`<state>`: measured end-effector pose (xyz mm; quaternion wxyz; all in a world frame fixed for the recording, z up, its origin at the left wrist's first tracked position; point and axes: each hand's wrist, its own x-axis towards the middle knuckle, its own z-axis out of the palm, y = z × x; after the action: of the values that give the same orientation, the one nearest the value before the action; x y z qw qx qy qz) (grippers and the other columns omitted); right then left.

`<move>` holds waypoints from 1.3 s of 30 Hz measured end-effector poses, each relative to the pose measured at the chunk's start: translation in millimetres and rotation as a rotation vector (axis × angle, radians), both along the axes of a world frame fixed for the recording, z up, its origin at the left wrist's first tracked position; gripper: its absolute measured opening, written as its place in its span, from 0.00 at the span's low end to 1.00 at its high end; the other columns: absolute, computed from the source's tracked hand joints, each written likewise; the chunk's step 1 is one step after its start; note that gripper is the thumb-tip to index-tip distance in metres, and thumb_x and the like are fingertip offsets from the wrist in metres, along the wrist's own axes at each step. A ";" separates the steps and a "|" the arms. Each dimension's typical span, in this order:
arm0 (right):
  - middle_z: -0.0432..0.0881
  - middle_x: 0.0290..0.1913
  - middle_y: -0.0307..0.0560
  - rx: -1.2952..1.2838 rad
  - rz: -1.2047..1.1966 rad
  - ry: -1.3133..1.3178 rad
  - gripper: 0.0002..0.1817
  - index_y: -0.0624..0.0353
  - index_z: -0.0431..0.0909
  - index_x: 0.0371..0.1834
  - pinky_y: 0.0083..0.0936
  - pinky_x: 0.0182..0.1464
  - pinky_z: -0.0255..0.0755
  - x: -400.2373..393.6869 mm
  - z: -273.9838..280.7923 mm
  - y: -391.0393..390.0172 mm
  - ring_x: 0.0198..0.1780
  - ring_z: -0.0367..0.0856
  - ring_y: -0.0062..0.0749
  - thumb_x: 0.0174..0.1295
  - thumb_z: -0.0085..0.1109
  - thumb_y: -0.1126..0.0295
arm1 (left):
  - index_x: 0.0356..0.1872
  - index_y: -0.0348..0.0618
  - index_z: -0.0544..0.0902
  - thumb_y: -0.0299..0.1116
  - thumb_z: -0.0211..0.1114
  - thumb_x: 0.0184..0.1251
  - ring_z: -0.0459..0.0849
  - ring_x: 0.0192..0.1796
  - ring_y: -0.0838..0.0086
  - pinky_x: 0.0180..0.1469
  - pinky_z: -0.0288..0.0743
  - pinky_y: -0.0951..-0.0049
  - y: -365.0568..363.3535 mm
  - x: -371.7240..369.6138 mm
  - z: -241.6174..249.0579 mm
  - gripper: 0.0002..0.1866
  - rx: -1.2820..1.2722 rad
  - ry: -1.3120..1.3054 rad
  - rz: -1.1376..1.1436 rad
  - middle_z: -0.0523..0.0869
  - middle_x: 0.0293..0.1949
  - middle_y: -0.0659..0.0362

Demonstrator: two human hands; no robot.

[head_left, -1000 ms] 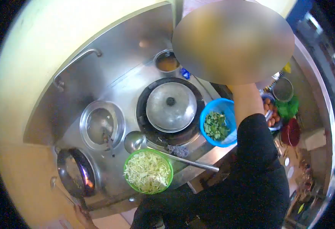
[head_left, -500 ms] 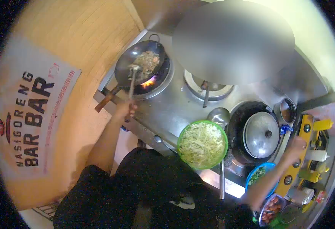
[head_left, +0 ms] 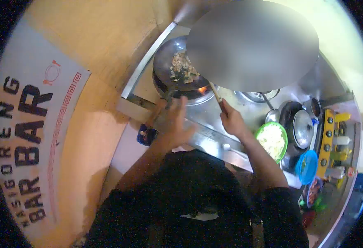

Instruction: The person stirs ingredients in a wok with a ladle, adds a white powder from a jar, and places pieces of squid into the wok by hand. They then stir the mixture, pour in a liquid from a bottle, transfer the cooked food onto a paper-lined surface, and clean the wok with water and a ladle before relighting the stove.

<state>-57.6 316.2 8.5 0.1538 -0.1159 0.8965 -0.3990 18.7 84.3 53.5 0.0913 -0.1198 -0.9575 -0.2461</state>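
Note:
My left hand [head_left: 180,127] is open with its fingers spread, close beside the wooden handle [head_left: 158,111] of the wok. I cannot see it gripping the handle. My right hand [head_left: 232,119] is closed around the handle of a wok ladle [head_left: 216,93], whose head is hidden by a grey blurred patch. The dark wok [head_left: 165,56] sits tilted over a burner with an orange flame [head_left: 202,89] under it. Chopped, fried food [head_left: 183,68] lies in the wok, with some dark green bits in it. The blur covers the wok's right side.
On the right are a green bowl of shredded cabbage [head_left: 271,140], a lidded pot [head_left: 303,129], a large ladle [head_left: 272,115] and a blue bowl [head_left: 306,167]. Sauce bottles [head_left: 341,141] line the far right. A small dark blue container [head_left: 145,135] is below the wok handle.
The ladle has passed from my left hand to my right, which came back from the bottles. My left hand has opened near the wok handle. The view has shifted.

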 end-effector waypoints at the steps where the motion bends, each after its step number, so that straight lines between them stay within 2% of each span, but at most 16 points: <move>1: 0.80 0.47 0.61 0.119 -0.009 0.105 0.31 0.60 0.57 0.70 0.40 0.38 0.74 0.4 9.8 -16.3 0.38 0.82 0.48 0.61 0.48 0.73 | 0.69 0.26 0.52 0.46 0.68 0.57 0.70 0.63 0.50 0.67 0.59 0.51 -34.8 0.5 -11.8 0.48 0.018 -0.015 -0.025 0.68 0.63 0.37; 2: 0.79 0.48 0.67 0.239 -0.007 0.207 0.32 0.60 0.55 0.71 0.46 0.43 0.74 -0.4 14.2 -31.9 0.41 0.82 0.57 0.60 0.47 0.75 | 0.67 0.27 0.57 0.46 0.67 0.58 0.74 0.60 0.51 0.63 0.65 0.52 -68.1 -2.1 -33.1 0.44 0.155 -0.171 0.132 0.72 0.61 0.39; 3: 0.79 0.48 0.67 0.251 -0.022 0.194 0.32 0.60 0.55 0.71 0.46 0.43 0.74 -12.8 9.5 -51.9 0.41 0.82 0.57 0.60 0.47 0.75 | 0.65 0.28 0.61 0.46 0.66 0.60 0.77 0.56 0.52 0.59 0.71 0.54 -92.2 -6.6 -49.4 0.40 0.282 -0.327 0.290 0.75 0.58 0.41; 4: 0.79 0.45 0.68 0.370 -0.016 0.177 0.32 0.60 0.55 0.71 0.47 0.43 0.74 -35.6 2.2 -75.8 0.40 0.81 0.59 0.59 0.46 0.75 | 0.65 0.28 0.61 0.46 0.66 0.60 0.77 0.56 0.52 0.59 0.71 0.54 -109.0 -14.9 -55.0 0.40 0.285 -0.332 0.272 0.75 0.58 0.41; 6: 0.80 0.43 0.69 0.493 -0.023 0.161 0.33 0.60 0.55 0.71 0.49 0.44 0.73 -41.7 10.6 -106.0 0.39 0.80 0.61 0.59 0.45 0.75 | 0.55 0.33 0.72 0.45 0.64 0.63 0.84 0.42 0.59 0.43 0.80 0.63 -135.5 -32.3 -68.4 0.27 0.957 -1.261 0.207 0.84 0.46 0.49; 7: 0.80 0.39 0.69 0.558 0.018 0.073 0.33 0.59 0.54 0.71 0.49 0.43 0.73 -27.4 31.5 -117.3 0.38 0.81 0.61 0.59 0.45 0.75 | 0.46 0.39 0.75 0.42 0.62 0.65 0.83 0.28 0.70 0.29 0.79 0.69 -136.8 -35.6 -102.1 0.17 1.403 -1.400 0.119 0.85 0.32 0.58; 9: 0.80 0.32 0.67 0.665 0.097 0.010 0.34 0.58 0.52 0.71 0.50 0.40 0.74 17.3 59.8 -121.8 0.36 0.81 0.61 0.58 0.45 0.75 | 0.43 0.40 0.76 0.41 0.62 0.65 0.81 0.26 0.71 0.28 0.78 0.69 -139.0 -56.4 -121.0 0.15 1.436 -1.476 0.029 0.83 0.28 0.59; 11: 0.80 0.32 0.66 0.817 0.141 -0.064 0.35 0.55 0.50 0.72 0.49 0.39 0.73 61.2 100.8 -118.2 0.36 0.81 0.58 0.58 0.46 0.75 | 0.40 0.40 0.77 0.40 0.62 0.65 0.80 0.23 0.71 0.27 0.78 0.68 -126.0 -52.6 -122.7 0.13 1.499 -1.533 -0.059 0.81 0.25 0.60; 13: 0.80 0.33 0.65 0.889 0.102 -0.059 0.35 0.53 0.51 0.72 0.48 0.39 0.74 89.1 126.2 -121.0 0.36 0.81 0.57 0.58 0.46 0.76 | 0.33 0.42 0.76 0.36 0.61 0.65 0.78 0.20 0.71 0.25 0.76 0.69 -105.1 -30.3 -92.2 0.09 1.291 -1.426 -0.003 0.79 0.20 0.61; 16: 0.79 0.34 0.62 0.908 0.073 0.094 0.33 0.50 0.57 0.71 0.45 0.39 0.75 85.0 129.3 -105.3 0.36 0.81 0.54 0.59 0.47 0.75 | 0.27 0.42 0.75 0.33 0.60 0.64 0.78 0.19 0.70 0.24 0.76 0.70 -92.0 12.6 -14.2 0.08 1.438 -1.396 0.046 0.78 0.19 0.60; 21: 0.79 0.35 0.57 0.966 0.039 0.120 0.32 0.43 0.64 0.68 0.46 0.39 0.74 96.7 180.3 -102.8 0.36 0.81 0.53 0.57 0.51 0.74 | 0.19 0.39 0.77 0.32 0.60 0.60 0.77 0.18 0.68 0.21 0.72 0.67 -96.4 -31.7 -63.7 0.12 1.517 -1.402 0.049 0.77 0.17 0.55; 25: 0.79 0.35 0.61 1.012 0.010 -0.076 0.34 0.43 0.62 0.69 0.47 0.40 0.74 86.0 164.2 -118.6 0.36 0.81 0.54 0.55 0.47 0.76 | 0.17 0.40 0.75 0.31 0.61 0.60 0.76 0.17 0.67 0.21 0.73 0.66 -103.2 -43.1 -73.9 0.12 1.519 -1.452 0.026 0.76 0.17 0.55; 28: 0.80 0.37 0.63 0.853 -0.158 0.080 0.31 0.46 0.61 0.69 0.49 0.41 0.73 45.4 62.7 -111.6 0.37 0.81 0.57 0.59 0.43 0.73 | 0.19 0.40 0.75 0.31 0.60 0.62 0.76 0.17 0.67 0.22 0.74 0.66 -103.8 -44.3 -82.4 0.12 1.511 -1.396 0.053 0.76 0.17 0.56; 32: 0.80 0.39 0.69 0.687 -0.310 0.100 0.30 0.49 0.59 0.70 0.50 0.44 0.73 16.3 50.6 -144.2 0.40 0.81 0.61 0.62 0.41 0.72 | 0.22 0.40 0.75 0.31 0.60 0.62 0.76 0.17 0.69 0.22 0.74 0.66 -111.6 -44.4 -99.0 0.10 1.528 -1.374 0.017 0.76 0.17 0.57; 36: 0.80 0.33 0.70 0.493 -0.285 0.182 0.30 0.52 0.58 0.70 0.50 0.41 0.73 -26.2 15.3 -159.3 0.37 0.81 0.62 0.60 0.42 0.74 | 0.24 0.41 0.75 0.29 0.61 0.61 0.76 0.18 0.70 0.22 0.75 0.67 -115.7 -39.7 -96.9 0.08 1.615 -1.395 0.053 0.76 0.18 0.58; 39: 0.79 0.29 0.68 0.688 0.010 0.076 0.34 0.55 0.53 0.72 0.49 0.36 0.74 11.9 48.8 -164.5 0.33 0.81 0.60 0.58 0.45 0.76 | 0.24 0.41 0.75 0.28 0.62 0.60 0.76 0.19 0.71 0.23 0.75 0.67 -127.9 -65.2 -112.0 0.07 1.507 -1.408 0.025 0.77 0.20 0.58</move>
<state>-45.7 151.7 57.2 0.1525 -0.0766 0.9830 -0.0681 -46.5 -43.7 -58.4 -0.4362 0.1500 -0.3923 -0.7958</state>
